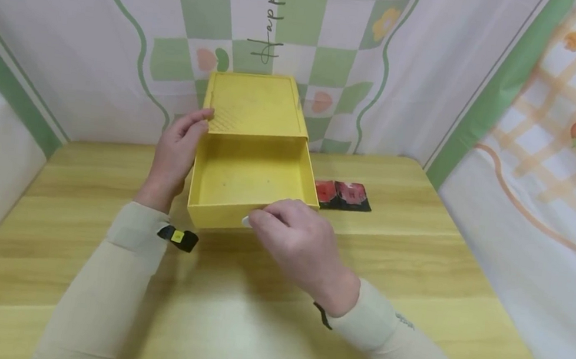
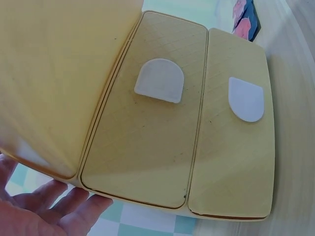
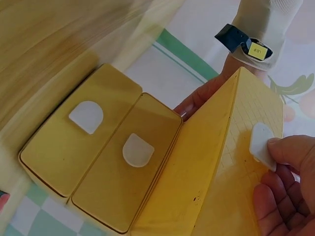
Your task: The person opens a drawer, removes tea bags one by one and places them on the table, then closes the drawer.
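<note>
Fingers of the right hand [image 1: 297, 247] pinch the white rounded handle [image 3: 261, 146] of a yellow plastic drawer [image 1: 225, 215] jutting from a boxy yellow cabinet [image 1: 256, 105], whose side the left hand [image 1: 176, 149] touches, fingers slightly parted.

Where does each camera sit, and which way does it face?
Head: on the head, looking forward and down at the yellow cabinet; left hand, right hand and sleeves show.
Left wrist: worn there, facing two closed drawers; left fingers show.
Right wrist: worn there, facing the open drawer; both hands and left sleeve show.
Both wrist views share the closed drawers and their white handles.
</note>
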A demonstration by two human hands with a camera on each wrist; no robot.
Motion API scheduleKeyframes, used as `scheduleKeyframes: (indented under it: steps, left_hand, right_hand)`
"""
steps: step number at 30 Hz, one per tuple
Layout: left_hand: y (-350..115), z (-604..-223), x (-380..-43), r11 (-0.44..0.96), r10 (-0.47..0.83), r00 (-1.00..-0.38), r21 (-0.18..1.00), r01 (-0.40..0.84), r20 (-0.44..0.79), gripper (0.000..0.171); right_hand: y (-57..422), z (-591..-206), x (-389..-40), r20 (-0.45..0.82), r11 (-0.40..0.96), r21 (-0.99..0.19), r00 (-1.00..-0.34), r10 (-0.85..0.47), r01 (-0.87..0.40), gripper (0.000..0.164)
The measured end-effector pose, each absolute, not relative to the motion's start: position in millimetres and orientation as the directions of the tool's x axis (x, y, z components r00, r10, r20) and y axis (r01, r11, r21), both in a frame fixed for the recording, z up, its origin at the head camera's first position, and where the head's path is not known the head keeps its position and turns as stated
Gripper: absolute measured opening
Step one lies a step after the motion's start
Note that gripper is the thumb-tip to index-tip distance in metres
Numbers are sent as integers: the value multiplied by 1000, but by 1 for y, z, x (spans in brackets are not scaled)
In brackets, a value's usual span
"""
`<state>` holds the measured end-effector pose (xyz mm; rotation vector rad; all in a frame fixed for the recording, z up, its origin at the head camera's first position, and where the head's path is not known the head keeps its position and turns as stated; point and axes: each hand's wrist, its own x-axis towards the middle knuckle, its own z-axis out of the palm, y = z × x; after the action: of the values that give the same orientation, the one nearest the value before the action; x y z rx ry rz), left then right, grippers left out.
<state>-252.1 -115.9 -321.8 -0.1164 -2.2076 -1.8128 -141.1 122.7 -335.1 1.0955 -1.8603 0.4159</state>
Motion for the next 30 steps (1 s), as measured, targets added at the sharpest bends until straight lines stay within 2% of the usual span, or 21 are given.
scheduleKeyframes:
  steps: [11,19,30]
  left_hand:
    - [-118,-322,-251,183,-118,-966,961,208,232,40]
    - [-119,-321,-251,166,-108,-971,967,193,212,39]
    - [-120,-321,-251,152,-92,-974,969,193,208,38]
  right_hand:
    - [120,-333,-152,829,581,153,-217,-516,-800,14]
    - [119,-332,-163,793,615,157,-272,-545,-773,16]
    - [115,-329,-183,791,657,175,-292,-537,-734,14]
